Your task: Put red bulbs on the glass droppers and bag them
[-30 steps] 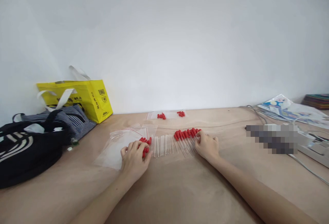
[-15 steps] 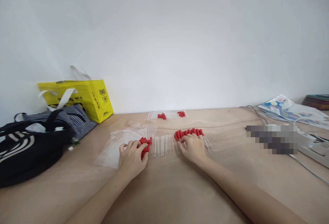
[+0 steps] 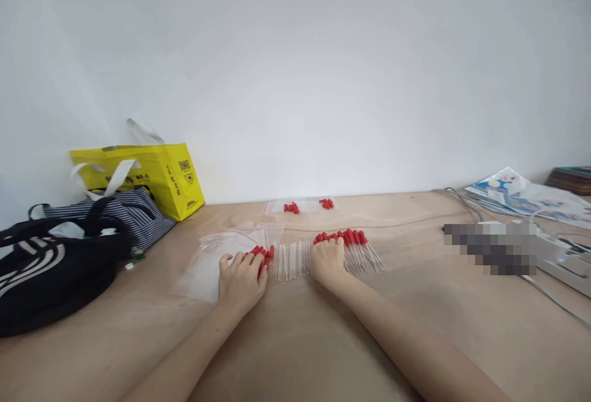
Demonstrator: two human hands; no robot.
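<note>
My left hand [image 3: 242,282] rests on a small pile of red rubber bulbs [image 3: 262,253], its fingers curled and its thumb against a bulb. Just to its right lies a row of bare clear dropper tubes [image 3: 292,261], side by side on the table. My right hand [image 3: 329,261] is closed at the left end of a row of droppers [image 3: 360,253], tubes with red bulbs on their far ends. Its fingers hide what they grip. A clear zip bag [image 3: 203,266] lies flat beside and partly under my left hand.
Against the wall lies another clear bag [image 3: 307,206] with red bulbs and tubes. On the left are a yellow bag [image 3: 180,174], a striped bag [image 3: 148,220] and a black bag [image 3: 55,266]. A power strip [image 3: 563,269], cables and printed sheets [image 3: 517,196] occupy the right.
My right hand has moved left along the dropper row and its fingers have closed, uncovering more droppers on the right. My left hand has shifted only slightly over the bulbs.
</note>
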